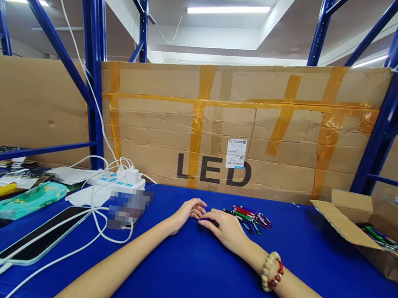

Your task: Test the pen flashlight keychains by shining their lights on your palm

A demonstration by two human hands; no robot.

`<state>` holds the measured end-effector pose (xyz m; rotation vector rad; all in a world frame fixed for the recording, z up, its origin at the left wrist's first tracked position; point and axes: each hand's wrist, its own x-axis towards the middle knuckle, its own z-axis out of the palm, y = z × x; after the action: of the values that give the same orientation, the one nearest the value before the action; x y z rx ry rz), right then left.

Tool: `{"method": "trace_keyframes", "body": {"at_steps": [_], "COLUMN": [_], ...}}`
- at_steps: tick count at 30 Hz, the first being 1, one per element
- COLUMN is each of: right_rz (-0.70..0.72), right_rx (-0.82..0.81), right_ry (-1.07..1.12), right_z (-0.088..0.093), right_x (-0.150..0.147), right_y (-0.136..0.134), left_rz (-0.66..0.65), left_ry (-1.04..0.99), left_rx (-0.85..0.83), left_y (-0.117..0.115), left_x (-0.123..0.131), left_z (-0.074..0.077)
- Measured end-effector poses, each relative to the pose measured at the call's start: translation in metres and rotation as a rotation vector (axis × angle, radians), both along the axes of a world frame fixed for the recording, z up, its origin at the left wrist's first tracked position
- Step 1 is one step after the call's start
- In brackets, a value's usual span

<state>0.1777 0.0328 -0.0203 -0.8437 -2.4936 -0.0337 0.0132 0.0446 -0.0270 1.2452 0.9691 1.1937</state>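
On the blue tabletop, my left hand rests with its fingers loosely bent and nothing visible in them. My right hand lies palm down, its fingers stretched toward the left fingertips and its thumb apart. The fingertips of both hands come close together; I cannot tell whether they touch. Just beyond the right hand is a small pile of slim pens in red, green, black and purple. A beaded bracelet circles my right wrist.
An open cardboard box at right holds more pens. At left are a phone, white cables, a power strip and a teal packet. A large taped carton stands behind, between blue shelf posts.
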Motion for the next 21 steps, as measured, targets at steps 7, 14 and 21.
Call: {"method": "trace_keyframes", "body": {"at_steps": [7, 14, 21], "right_rz": [-0.037, -0.158, -0.207], "right_rx": [0.002, -0.009, -0.02], "right_ry": [-0.02, 0.034, 0.07], "right_z": [0.001, -0.0012, -0.0015], "right_x": [-0.0004, -0.0017, -0.0006], "right_y": [0.0014, 0.0039, 0.0047], "left_rz": [0.0, 0.014, 0.006], "left_ry": [-0.003, 0.014, 0.035], "left_rx": [-0.003, -0.009, 0.001], "left_y": [-0.0002, 0.0006, 0.0006], "left_x": [0.0004, 0.0005, -0.0004], "left_z": [0.0006, 0.0006, -0.0006]}}
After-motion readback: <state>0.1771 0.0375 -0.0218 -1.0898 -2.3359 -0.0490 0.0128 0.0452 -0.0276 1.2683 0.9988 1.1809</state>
